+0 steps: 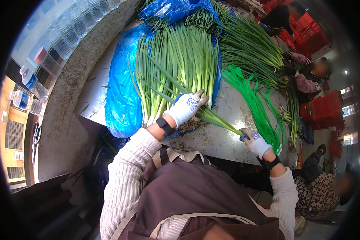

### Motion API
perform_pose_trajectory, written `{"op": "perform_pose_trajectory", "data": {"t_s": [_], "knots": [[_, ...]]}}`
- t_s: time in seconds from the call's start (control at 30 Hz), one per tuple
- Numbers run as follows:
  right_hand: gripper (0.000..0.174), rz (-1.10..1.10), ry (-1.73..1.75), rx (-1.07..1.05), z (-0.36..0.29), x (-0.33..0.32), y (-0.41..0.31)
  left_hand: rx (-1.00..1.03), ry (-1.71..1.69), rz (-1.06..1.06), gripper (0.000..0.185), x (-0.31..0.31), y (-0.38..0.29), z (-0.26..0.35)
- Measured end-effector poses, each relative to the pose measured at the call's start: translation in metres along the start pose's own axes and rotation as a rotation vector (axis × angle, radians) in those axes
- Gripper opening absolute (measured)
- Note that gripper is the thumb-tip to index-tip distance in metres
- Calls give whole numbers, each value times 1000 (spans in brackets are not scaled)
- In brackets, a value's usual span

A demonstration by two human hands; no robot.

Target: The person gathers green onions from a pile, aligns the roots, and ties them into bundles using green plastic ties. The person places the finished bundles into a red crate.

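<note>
Green onions (192, 60) lie side by side on a blue plastic sheet (123, 90), their white ends towards me. My left hand (187, 108), in a white glove with blue fingertips, rests over a few long stalks that slant across the pile, thumb and fingers spread; whether it grips them is hard to see. My right hand (256, 142), gloved alike, is shut on the lower end of these green onion stalks (220, 119) over the metal table (228, 150). Green plastic ties (252, 103) lie just beyond my right hand. Roots show under my left wrist.
More green onions (249, 45) are heaped at the back right, where a co-worker's dark-gloved hands (288, 69) touch them. Another person sits at lower right. Scissors (36, 136) and several plastic bottles (34, 82) stand or lie along the left ledge. Red crates (322, 111) are stacked beyond the table.
</note>
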State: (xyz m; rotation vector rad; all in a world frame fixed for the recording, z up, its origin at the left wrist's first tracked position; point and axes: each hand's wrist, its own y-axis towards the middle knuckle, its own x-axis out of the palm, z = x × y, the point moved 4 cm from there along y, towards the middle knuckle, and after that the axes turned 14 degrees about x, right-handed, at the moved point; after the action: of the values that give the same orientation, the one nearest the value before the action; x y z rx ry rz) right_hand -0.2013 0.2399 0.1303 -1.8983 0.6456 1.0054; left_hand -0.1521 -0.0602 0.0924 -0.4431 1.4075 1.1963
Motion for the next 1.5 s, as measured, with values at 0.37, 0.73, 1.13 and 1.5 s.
{"op": "perform_pose_trajectory", "data": {"t_s": [0.37,0.73,1.13,1.5], "knots": [[43,375,-151,-129,26,-23,-38,131,60,-45,19,4,24,0],[39,277,-179,-24,58,-37,-36,-285,-476,332,15,-5,-19,-74],[39,256,-199,47,100,-38,-37,-226,-25,-193,24,-9,-118,-127],[36,250,-146,98,108,-42,-40,-636,53,272,31,-24,-118,-260]]}}
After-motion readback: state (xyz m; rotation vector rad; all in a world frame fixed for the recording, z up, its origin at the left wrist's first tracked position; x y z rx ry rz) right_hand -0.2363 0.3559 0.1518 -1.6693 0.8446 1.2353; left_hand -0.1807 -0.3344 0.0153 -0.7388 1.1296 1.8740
